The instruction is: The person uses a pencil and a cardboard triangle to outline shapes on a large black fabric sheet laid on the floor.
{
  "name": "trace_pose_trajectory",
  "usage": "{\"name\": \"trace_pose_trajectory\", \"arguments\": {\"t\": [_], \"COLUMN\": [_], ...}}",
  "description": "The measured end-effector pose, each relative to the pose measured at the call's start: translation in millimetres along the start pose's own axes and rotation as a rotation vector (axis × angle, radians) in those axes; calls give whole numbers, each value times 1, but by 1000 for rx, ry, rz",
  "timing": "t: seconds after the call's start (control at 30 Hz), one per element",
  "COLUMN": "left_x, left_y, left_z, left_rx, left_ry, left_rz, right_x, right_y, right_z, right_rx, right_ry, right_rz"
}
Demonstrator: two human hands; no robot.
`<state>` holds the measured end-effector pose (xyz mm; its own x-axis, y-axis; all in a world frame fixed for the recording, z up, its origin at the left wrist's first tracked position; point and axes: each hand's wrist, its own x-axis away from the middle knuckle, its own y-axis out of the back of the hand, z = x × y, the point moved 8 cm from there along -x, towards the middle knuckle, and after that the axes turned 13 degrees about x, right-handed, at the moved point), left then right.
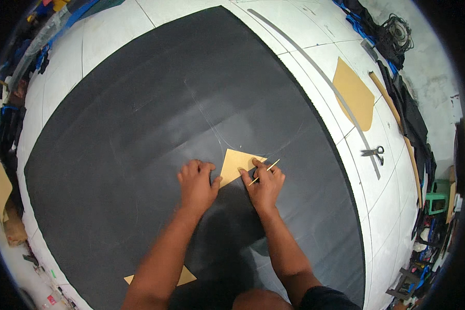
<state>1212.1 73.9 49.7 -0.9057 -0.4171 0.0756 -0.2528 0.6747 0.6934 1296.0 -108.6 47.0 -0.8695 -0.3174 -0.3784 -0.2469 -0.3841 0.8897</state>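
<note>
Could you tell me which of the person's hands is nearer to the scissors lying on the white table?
Right. The right hand is on the triangle's scissors side; the left hand lies farther away.

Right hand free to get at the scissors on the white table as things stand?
Probably not right away: the right hand holds a thin stick at the tan pattern piece; the scissors lie far right, nothing between.

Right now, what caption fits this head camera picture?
Left hand presses a tan card on dark cloth while right hand holds a thin stick.
</note>
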Motion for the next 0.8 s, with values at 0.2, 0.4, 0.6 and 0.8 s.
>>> {"name": "trace_pose_trajectory", "arguments": {"t": [0.2, 0.4, 0.6, 0.8], "left_x": [15, 8, 10, 16], "left_y": [-51, -70, -85, -87], "left_z": [-64, -65, -80, -61], "left_rx": [85, 207, -39, 45], "left_ry": [-183, -5, -124, 4], "left_rz": [155, 219, 255, 138], "right_x": [2, 4, 3, -19], "right_y": [0, -3, -12, 2], "right_z": [-3, -5, -18, -39], "right_rx": [-18, -36, -110, -909], "right_ry": [57, 71, -30, -520], "right_rz": [8, 27, 79, 25]}}
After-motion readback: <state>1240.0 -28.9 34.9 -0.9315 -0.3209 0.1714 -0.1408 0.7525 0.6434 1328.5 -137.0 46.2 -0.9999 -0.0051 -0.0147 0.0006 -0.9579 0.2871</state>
